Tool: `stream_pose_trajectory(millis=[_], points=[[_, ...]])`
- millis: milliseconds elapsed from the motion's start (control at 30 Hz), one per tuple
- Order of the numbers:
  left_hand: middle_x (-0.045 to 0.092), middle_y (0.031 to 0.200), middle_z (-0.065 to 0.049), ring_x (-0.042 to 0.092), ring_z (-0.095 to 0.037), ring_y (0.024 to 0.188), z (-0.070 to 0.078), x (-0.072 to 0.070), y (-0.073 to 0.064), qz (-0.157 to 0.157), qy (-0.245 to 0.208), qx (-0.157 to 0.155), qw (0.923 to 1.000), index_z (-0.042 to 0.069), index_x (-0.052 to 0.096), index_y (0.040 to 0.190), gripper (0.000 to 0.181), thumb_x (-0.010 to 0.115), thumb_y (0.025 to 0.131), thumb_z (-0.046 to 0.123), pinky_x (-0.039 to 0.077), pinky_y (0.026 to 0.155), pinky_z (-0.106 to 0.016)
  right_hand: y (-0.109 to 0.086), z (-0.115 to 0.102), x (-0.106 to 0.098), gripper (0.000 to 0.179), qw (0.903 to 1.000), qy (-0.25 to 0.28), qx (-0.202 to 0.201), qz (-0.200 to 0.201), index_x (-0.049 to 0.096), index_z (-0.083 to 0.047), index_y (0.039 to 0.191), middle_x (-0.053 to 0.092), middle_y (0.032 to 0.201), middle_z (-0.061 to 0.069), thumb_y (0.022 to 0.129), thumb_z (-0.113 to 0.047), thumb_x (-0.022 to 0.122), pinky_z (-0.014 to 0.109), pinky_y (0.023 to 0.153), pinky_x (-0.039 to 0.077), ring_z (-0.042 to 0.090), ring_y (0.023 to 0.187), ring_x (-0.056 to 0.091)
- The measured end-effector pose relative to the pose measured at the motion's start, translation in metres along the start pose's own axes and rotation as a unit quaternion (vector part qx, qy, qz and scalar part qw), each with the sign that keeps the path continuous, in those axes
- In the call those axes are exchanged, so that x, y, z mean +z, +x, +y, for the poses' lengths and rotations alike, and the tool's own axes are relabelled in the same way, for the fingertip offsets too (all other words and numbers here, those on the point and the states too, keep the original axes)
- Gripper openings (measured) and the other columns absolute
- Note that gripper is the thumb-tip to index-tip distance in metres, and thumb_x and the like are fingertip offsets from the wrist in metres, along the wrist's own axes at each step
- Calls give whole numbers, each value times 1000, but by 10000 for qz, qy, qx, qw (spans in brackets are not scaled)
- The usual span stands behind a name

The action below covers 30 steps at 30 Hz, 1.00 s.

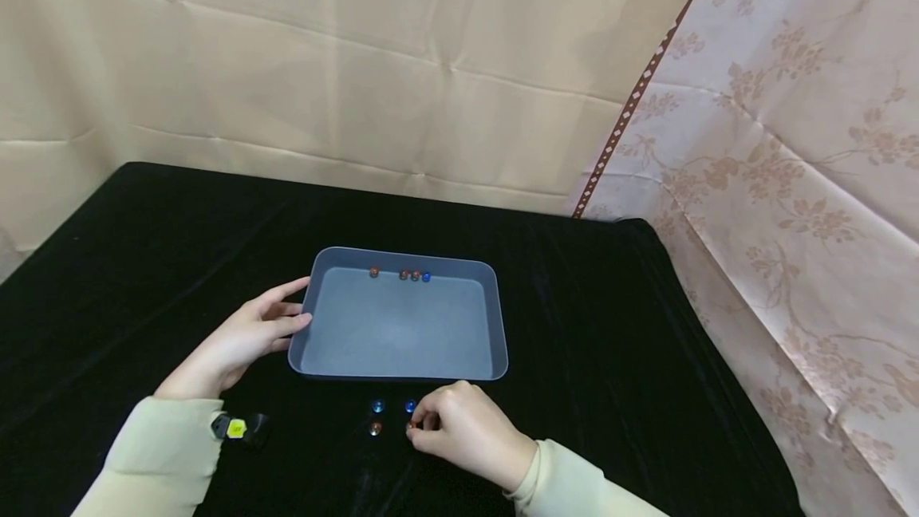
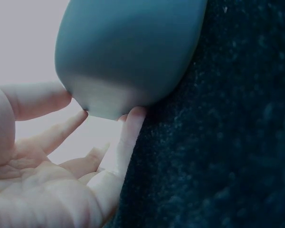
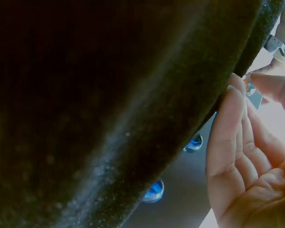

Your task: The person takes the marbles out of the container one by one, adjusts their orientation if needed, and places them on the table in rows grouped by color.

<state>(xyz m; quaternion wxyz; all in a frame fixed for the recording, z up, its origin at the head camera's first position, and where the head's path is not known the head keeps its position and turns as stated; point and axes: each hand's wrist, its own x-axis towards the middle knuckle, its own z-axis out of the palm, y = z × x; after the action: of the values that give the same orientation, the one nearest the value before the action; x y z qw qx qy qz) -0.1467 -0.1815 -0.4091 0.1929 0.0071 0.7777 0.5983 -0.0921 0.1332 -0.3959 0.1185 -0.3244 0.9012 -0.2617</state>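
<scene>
A grey-blue rectangular tray (image 1: 402, 341) lies on the black cloth. My left hand (image 1: 254, 333) holds its left side, thumb at the rim and fingers against the outer wall. In the left wrist view, the fingertips touch the tray's corner (image 2: 128, 52). In front of the tray, my right hand (image 1: 470, 433) pinches an orange-brown marble (image 3: 247, 84) between thumb and fingertips, mostly hidden in the head view. Close by are a dark blue marble (image 1: 410, 405), a lighter blue marble (image 1: 377, 405) and a brownish marble (image 1: 375, 428).
Along the tray's far wall lie several marbles: an orange one (image 1: 373, 271), two brownish ones (image 1: 404, 274) and a blue one (image 1: 426, 277). The black cloth (image 1: 610, 389) covers the table. A cream curtain (image 1: 323, 86) hangs behind, a floral one (image 1: 804, 182) at the right.
</scene>
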Motion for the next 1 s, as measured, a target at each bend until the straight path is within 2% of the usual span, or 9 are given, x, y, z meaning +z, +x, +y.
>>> stream_pose_trajectory(millis=[233, 467, 800, 1000], points=[[40, 145, -31, 57, -32, 122, 0, -1, 0, -35, 9, 33, 10000, 13, 14, 160, 69, 51, 104, 29, 48, 105, -54, 1, -1, 2, 7, 9993, -341, 64, -123, 77, -17, 82, 64, 63, -16, 86, -16, 71, 5, 53, 37, -12, 54, 43], [40, 145, -30, 57, -32, 122, -1, -2, 0, -61, 0, 33, 10000, 14, 14, 160, 69, 51, 104, 30, 48, 104, -54, 0, -2, 3, 8, 9983, -586, 14, -41, 77, -15, 83, 65, 63, -15, 87, -19, 72, 5, 53, 37, -11, 55, 44], [40, 145, -30, 56, -34, 123, -2, -2, 0, -83, -38, 43, 9999, 13, 13, 160, 68, 49, 105, 30, 50, 103, -52, 0, -2, 3, 9, 9981, -614, 37, -14, 77, -16, 82, 63, 62, -16, 87, -19, 71, 4, 54, 36, -12, 56, 43], [39, 146, -31, 55, -37, 125, -2, -2, 1, -81, -35, 37, 10000, 14, 12, 160, 68, 49, 105, 30, 49, 103, -53, 0, -1, 2, 9, 9992, -340, 161, -104, 78, -15, 83, 62, 60, -16, 87, -18, 71, 5, 52, 38, -11, 53, 43]])
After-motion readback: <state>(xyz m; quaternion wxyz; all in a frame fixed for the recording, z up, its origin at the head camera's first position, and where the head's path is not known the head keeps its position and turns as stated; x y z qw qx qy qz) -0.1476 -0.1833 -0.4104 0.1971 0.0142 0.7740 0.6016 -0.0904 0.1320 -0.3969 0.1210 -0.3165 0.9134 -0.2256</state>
